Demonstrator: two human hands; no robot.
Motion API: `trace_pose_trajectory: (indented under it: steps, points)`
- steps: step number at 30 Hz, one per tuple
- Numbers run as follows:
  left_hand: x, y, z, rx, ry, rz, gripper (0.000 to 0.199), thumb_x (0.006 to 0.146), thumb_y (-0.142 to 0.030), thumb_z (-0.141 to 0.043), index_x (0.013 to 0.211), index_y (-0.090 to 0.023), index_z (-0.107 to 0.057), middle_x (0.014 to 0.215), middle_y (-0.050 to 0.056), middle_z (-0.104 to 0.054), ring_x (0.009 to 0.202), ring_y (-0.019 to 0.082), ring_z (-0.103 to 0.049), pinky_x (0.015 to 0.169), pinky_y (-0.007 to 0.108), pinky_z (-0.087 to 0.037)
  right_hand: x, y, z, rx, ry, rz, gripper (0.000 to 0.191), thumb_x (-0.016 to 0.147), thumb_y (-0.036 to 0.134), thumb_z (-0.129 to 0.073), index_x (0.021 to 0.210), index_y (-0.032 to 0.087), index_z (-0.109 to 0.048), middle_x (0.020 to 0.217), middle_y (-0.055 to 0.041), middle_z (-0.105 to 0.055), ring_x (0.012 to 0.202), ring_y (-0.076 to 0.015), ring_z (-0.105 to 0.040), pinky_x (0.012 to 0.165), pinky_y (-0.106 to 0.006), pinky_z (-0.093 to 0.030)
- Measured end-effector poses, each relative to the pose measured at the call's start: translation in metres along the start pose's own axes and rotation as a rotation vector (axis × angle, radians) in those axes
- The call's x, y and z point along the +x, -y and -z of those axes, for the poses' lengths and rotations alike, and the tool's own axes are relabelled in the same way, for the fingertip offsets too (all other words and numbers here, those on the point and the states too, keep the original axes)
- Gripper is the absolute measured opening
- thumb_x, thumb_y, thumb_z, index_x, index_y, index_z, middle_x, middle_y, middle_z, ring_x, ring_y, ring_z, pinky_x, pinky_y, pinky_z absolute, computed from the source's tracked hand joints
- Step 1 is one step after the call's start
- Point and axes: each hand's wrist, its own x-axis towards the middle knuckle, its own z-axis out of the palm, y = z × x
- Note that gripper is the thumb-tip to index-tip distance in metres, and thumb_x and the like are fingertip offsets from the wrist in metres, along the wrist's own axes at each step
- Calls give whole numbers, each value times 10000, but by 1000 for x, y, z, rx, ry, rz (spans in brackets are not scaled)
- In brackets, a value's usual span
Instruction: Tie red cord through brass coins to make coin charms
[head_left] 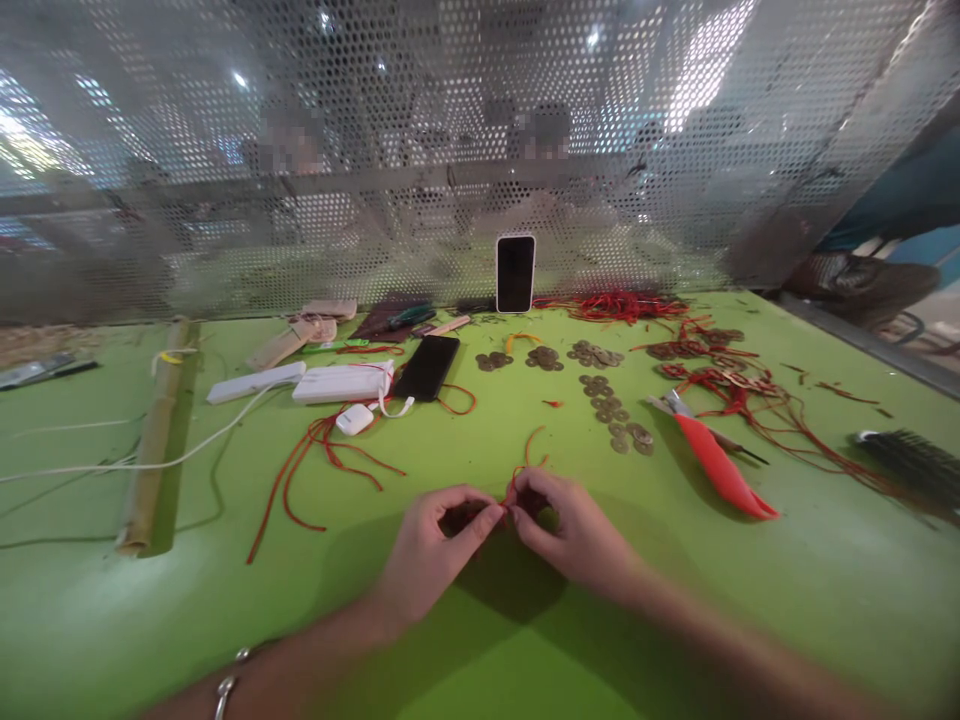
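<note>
Low over the green table, my left hand [442,540] and my right hand [566,525] meet fingertip to fingertip. Both pinch a thin red cord [519,475], whose loose end curls up past the right fingers. What lies right between the fingertips is too small and covered to make out. Left of my hands several red cord strands [330,450] are spread out. Beyond the right hand lie small piles of round bronze-coloured coins with holes [604,405]. Pliers with red handles [720,465] rest further right.
A bamboo stick [157,450], a white power strip [341,382] and a black phone [427,368] lie on the left. Another phone [516,275] stands against the perforated metal screen [420,200]. Tangled red cords [630,305] and a black brush [911,465] are on the right.
</note>
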Motion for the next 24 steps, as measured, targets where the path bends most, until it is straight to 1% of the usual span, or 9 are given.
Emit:
trace_pose_trajectory:
  steps: [3, 8, 13, 17, 21, 24]
  points:
    - [0, -1, 0, 25, 2, 5, 228, 794, -381, -606, 777, -161, -664, 699, 23, -654, 628, 136, -566, 540, 206, -409, -1, 1, -2, -53, -26, 0, 68, 776, 120, -474, 768, 182, -499, 723, -1, -571, 656, -133, -515, 607, -252, -412]
    - [2, 0, 1, 61, -25, 3, 226, 800, -382, -597, 786, -169, -673, 738, 30, -678, 674, 152, -594, 575, 217, -434, -3, 2, -2, -65, -41, -3, 69, 782, 121, -471, 781, 186, -494, 740, -1, -576, 665, -135, -520, 612, -254, -411]
    - [5, 6, 1, -9, 24, 22, 200, 785, -359, -619, 826, -168, -662, 752, 26, -675, 666, 140, -589, 590, 215, -449, -3, 1, 0, -64, -58, -27, 51, 813, 150, -466, 791, 190, -489, 727, 5, -566, 647, -133, -508, 596, -253, -403]
    - [6, 7, 1, -50, 22, 23, 166, 775, -309, -624, 849, -163, -654, 755, 26, -669, 669, 137, -585, 615, 223, -463, -1, -1, 2, -24, -47, -59, 51, 845, 188, -463, 809, 191, -498, 720, 7, -567, 630, -128, -507, 574, -245, -401]
    - [7, 5, 1, -45, -7, 31, 149, 762, -293, -630, 829, -163, -653, 748, 26, -667, 671, 141, -588, 613, 226, -466, -3, 1, 4, -1, -30, -36, 60, 849, 167, -458, 827, 190, -509, 733, 2, -565, 643, -127, -511, 587, -244, -409]
    - [6, 3, 1, -45, -9, 39, 152, 761, -296, -628, 822, -159, -652, 735, 28, -662, 656, 141, -585, 602, 228, -463, -4, 2, 4, 20, -21, -21, 63, 854, 169, -458, 847, 188, -518, 757, -3, -574, 664, -128, -523, 604, -246, -419]
